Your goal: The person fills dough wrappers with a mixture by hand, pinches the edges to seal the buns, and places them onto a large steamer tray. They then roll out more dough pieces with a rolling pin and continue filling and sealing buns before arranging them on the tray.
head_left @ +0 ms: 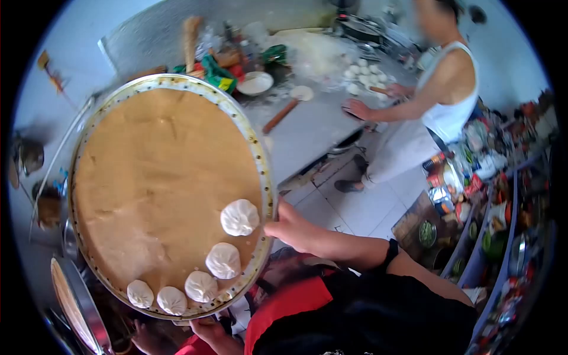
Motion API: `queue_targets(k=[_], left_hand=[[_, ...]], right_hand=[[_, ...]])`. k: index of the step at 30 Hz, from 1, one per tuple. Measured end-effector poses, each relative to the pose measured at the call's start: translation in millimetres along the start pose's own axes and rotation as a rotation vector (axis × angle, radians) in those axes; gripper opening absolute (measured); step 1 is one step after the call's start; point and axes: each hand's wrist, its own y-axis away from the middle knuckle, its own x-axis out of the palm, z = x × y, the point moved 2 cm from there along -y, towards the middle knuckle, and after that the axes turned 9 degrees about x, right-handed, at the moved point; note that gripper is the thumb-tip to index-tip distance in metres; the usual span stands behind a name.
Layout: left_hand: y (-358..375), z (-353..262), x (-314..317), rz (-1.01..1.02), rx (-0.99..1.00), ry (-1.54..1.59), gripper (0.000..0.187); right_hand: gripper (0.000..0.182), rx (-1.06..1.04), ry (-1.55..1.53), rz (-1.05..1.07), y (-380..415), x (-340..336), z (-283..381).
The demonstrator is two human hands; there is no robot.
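A large round metal steamer tray [264,148] with a perforated rim is held up at a tilt in front of me. A tan liner [165,171] covers most of its bottom. Several pleated steamed-bun shapes of white dough sit along the lower right edge, among them one bun [239,217] near my right hand and another bun [140,294] at the bottom left. My right hand [293,228] is closed on the right rim, thumb over the edge. Below the tray's bottom edge, my left hand [208,331] grips it from underneath; its fingers are partly hidden.
Across the worktop [302,139] lie a rolling pin [280,116], a flat dough round [302,93] and several dough pieces [365,76]. Another person [449,89] works there. Crowded shelves [503,236] line the right. Another round pan [74,302] stands lower left, near a dim hand shape [147,338].
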Motion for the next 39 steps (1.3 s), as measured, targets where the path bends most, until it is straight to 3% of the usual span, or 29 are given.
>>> queue_targets(k=[3,4,5,7,9,10,13,15,17,20,21,22,23,25,28,32,35,39], left_hand=[[12,-15,13,0.118,-0.119,-0.047,0.032],[28,-27,47,0.149,-0.133,-0.116,0.034],[30,-46,81,0.211,-0.303,-0.149,0.037],[6,-32,49,0.129,-0.258,-0.168,0.04],[-3,-7,50,0.335,-0.339,-0.207,0.047],[10,5,68,0.315,-0.376,-0.307,0.053],[55,31,103,0.509,-0.504,-0.35,0.039],[62,73,89,0.543,-0.61,-0.402,0.036],[101,102,127,0.665,-0.67,-0.498,0.036],[148,173,163,0.832,-0.907,-0.506,0.039],[170,194,180,0.896,-0.914,-0.509,0.04],[172,241,164,1.09,-0.896,-0.475,0.04],[204,263,192,0.979,-1.065,-0.63,0.031],[261,316,230,1.111,-1.131,-0.653,0.021],[364,393,294,1.159,-1.166,-0.734,0.016],[478,482,360,1.127,-1.251,-0.756,0.017],[525,530,407,1.13,-1.309,-0.715,0.024],[577,607,491,1.108,-1.308,-0.686,0.018]], right_hand=[[0.064,-0.029,-0.085,-0.125,63,-31,-7],[0.064,-0.012,-0.114,-0.198,92,-36,-1],[0.063,0.034,-0.155,-0.272,105,-36,11],[0.062,0.038,-0.221,-0.379,149,-37,-6],[0.062,-0.037,-0.299,-0.466,180,-63,-31],[0.062,-0.107,-0.343,-0.511,194,-73,-51],[0.063,-0.101,-0.472,-0.695,262,-102,-101],[0.067,-0.065,-0.511,-0.764,307,-127,-144],[0.063,0.078,-0.659,-0.974,356,-142,-172],[0.058,0.042,-0.729,-1.224,418,-162,-171],[0.056,-0.021,-0.781,-1.23,439,-172,-170],[0.055,-0.084,-0.831,-1.225,459,-188,-171],[0.057,-0.088,-0.835,-1.293,479,-207,-181],[0.058,-0.206,-0.827,-1.345,525,-257,-217],[0.059,-0.354,-0.856,-1.579,571,-330,-194],[0.058,-0.347,-0.864,-1.59,629,-444,-141],[0.055,-0.384,-0.831,-1.52,658,-526,-122],[0.055,-0.317,-0.728,-1.484,668,-655,-82]])
